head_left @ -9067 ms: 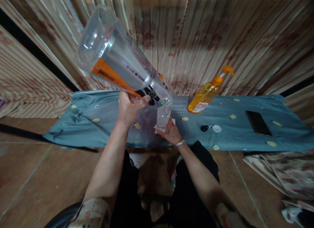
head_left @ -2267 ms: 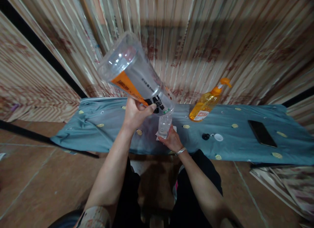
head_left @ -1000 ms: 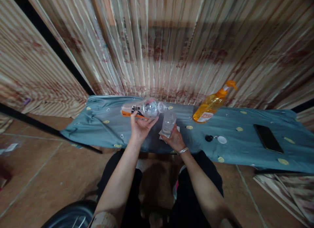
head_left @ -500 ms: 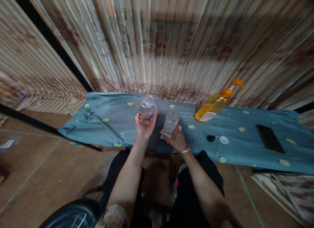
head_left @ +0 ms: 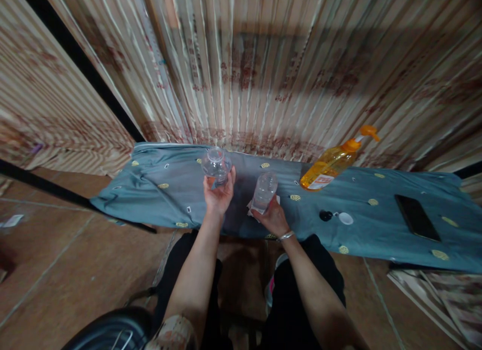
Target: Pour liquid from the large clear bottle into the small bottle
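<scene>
My left hand (head_left: 219,193) is wrapped round the lower part of a clear, rounded jar (head_left: 217,165), whose mouth faces up. Close by on the right, my right hand (head_left: 274,217) grips the base of a clear bottle (head_left: 265,189), which leans slightly. A piece of white paper or tissue shows under and behind that bottle, partly covered by the fingers. Farther right stands an orange pump bottle (head_left: 327,169) half full of yellow liquid. A small black cap (head_left: 325,216) and a white round lid (head_left: 345,218) lie in front of it.
A blue-green cloth (head_left: 143,199) with pineapple prints covers the narrow table. Toward its right end lies a black phone (head_left: 417,217). Striped curtains (head_left: 241,64) hang right behind the table, and a black metal pole (head_left: 83,59) slants at the left.
My left hand has moved a little to the left with the jar, widening the gap to the clear bottle. My right hand keeps its hold; the view has shifted slightly.
</scene>
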Demonstrator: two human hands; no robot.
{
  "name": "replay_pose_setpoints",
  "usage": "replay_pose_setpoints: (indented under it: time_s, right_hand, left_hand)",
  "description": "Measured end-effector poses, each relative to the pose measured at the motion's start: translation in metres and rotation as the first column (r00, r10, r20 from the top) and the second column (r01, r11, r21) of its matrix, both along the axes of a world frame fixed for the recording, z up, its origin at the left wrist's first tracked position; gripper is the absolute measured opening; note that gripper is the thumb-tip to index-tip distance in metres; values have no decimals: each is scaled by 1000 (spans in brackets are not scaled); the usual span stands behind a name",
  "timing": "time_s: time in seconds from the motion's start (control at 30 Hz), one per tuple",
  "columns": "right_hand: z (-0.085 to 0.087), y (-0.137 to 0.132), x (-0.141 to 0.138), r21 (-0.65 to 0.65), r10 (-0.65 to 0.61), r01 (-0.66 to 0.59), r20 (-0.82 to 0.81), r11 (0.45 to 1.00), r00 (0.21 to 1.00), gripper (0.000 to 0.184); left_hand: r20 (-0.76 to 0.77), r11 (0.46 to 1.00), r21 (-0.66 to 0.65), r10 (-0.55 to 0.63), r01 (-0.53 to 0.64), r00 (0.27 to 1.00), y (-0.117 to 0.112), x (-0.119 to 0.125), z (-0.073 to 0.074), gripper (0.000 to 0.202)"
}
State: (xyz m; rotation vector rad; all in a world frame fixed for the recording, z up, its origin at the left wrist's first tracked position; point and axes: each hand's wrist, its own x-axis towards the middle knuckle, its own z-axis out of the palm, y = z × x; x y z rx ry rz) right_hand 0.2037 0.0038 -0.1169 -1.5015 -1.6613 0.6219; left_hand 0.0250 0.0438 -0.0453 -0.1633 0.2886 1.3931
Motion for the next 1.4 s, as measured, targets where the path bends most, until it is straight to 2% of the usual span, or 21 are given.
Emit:
replay_pose_setpoints:
  time_s: [0.43, 0.67, 0.8, 0.87, 0.9, 0.97, 1.03, 1.1, 1.13, 1.2, 1.3, 1.4]
  right_hand:
    - [-3, 0, 1, -12, -4, 4, 16, 1000, 1000, 78]
    - [-3, 1, 0, -16, 2, -2, -11, 1000, 1000, 78]
    - [-4, 2, -1, 4, -3, 3, -4, 1000, 1000, 77]
    - [-4, 3, -2, 13, -9, 10, -6, 1000, 1000, 75]
    - [-4, 3, -3, 15, -8, 8, -11, 1000, 1000, 75]
    - [-4, 4, -3, 14, -5, 5, -17, 1000, 1000, 75]
    - [-5, 5, -2, 15, 19, -19, -11, 1000, 1000, 79]
    - [-6, 7, -1, 36, 70, -70, -2, 997, 998, 83]
    - [-6, 7, 0, 56, 103, -103, 1, 993, 995, 86]
    - [-8, 8, 2, 102, 164, -164, 6, 981, 986, 91]
    - [-12, 8, 10, 128, 217, -220, 37, 967, 975, 92]
    - [-19, 9, 23, 108, 176, -189, 122, 976, 977, 81]
  left_hand:
    - [37, 998, -56, -26, 28, 999, 2, -6, -4, 71]
    - [-92, 995, -95, 30, -39, 995, 3, -4, -9, 58]
    - [-211, 996, -86, -33, 15, 977, -2, -2, -18, 55]
    - [-403, 996, -67, -81, 59, 912, -8, 3, -25, 51]
    - [-528, 996, -23, -83, 83, 845, -12, 7, -28, 51]
    - [-752, 979, 112, -29, 170, 659, -19, 17, -35, 64]
    - [-897, 942, 198, 62, 272, 438, -24, 26, -42, 82]
    - [-959, 905, 226, 141, 360, 247, -25, 33, -49, 97]
    - [-968, 890, 233, 171, 392, 185, -24, 35, -52, 101]
    - [-969, 862, 245, 211, 443, 126, -20, 38, -57, 103]
    - [-966, 841, 257, 229, 477, 115, -11, 40, -62, 99]
    - [-966, 825, 254, 242, 505, 91, -2, 42, -64, 93]
